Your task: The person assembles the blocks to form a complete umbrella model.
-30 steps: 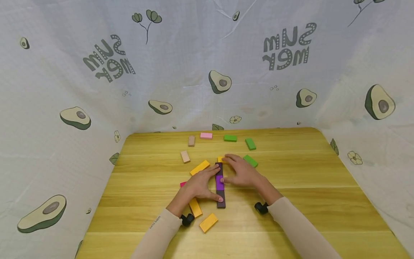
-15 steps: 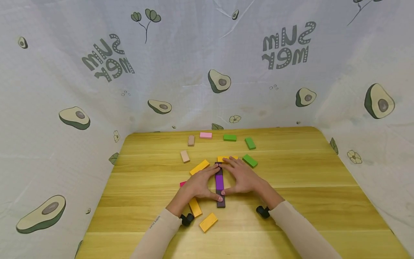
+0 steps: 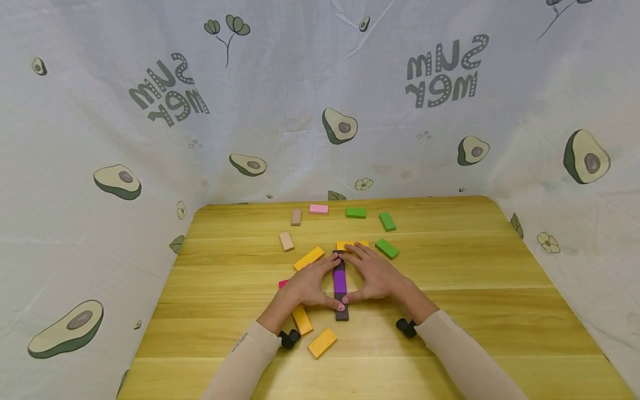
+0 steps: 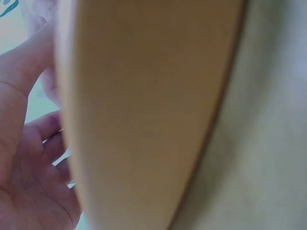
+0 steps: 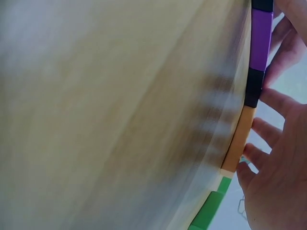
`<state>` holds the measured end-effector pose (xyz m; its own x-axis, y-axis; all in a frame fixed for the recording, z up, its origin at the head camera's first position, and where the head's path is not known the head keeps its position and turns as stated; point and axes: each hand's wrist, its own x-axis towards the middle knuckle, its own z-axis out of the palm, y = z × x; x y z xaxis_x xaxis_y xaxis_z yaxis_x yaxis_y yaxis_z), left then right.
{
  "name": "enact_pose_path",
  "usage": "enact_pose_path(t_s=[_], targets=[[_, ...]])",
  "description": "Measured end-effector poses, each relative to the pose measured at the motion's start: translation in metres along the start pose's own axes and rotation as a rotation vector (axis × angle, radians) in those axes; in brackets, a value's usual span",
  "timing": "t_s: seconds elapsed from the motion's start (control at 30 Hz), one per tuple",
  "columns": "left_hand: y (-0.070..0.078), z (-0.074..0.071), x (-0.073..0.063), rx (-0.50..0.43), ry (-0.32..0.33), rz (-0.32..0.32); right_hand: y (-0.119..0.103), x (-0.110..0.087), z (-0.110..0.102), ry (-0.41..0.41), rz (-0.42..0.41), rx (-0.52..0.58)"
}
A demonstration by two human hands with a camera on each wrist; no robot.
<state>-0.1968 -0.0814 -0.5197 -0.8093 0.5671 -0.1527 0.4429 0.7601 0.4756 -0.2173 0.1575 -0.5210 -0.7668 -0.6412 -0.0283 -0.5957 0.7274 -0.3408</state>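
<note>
A black block (image 3: 339, 264), a purple block (image 3: 340, 281) and a second black block (image 3: 342, 316) lie end to end in a straight row. From the left side, my left hand (image 3: 311, 283) touches the far black block with its fingertips and the near one with its thumb. My right hand (image 3: 378, 273) mirrors it from the right: index fingertip at the far black block, thumb at the near one. Its other fingers reach along the yellow block (image 3: 342, 245) across the row's far end, also seen as an orange block (image 5: 239, 140) in the right wrist view.
Left of the row lie yellow blocks (image 3: 309, 258) and a partly covered red block (image 3: 283, 284). Another yellow block (image 3: 323, 343) sits nearer. Green blocks (image 3: 387, 248), a pink block (image 3: 319, 209) and tan blocks (image 3: 286, 241) lie farther back. A printed cloth surrounds the wooden tabletop (image 3: 475, 266).
My right thumb has moved nearer, from the purple block to the near black one. The right index finger has come onto the far black block. My left hand stays in place.
</note>
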Motion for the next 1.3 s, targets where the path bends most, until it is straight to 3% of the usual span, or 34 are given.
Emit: enact_pose_path(t_s=[0.37, 0.63, 0.8, 0.97, 1.3], targets=[[-0.002, 0.003, 0.0, 0.025, -0.013, 0.024, 0.001, -0.001, 0.001, -0.016, 0.017, 0.008], [-0.011, -0.01, -0.012, -0.109, 0.049, 0.04, 0.0, -0.001, 0.003, -0.029, 0.038, 0.017], [-0.021, -0.024, -0.014, -0.095, 0.144, -0.029, 0.001, 0.001, 0.001, -0.025, 0.047, 0.018], [-0.037, -0.027, -0.01, -0.047, 0.243, -0.118, 0.001, 0.002, 0.001, -0.023, 0.043, 0.021], [-0.056, -0.026, -0.005, -0.033, 0.259, -0.15, 0.0, 0.0, 0.001, -0.018, 0.042, 0.021]])
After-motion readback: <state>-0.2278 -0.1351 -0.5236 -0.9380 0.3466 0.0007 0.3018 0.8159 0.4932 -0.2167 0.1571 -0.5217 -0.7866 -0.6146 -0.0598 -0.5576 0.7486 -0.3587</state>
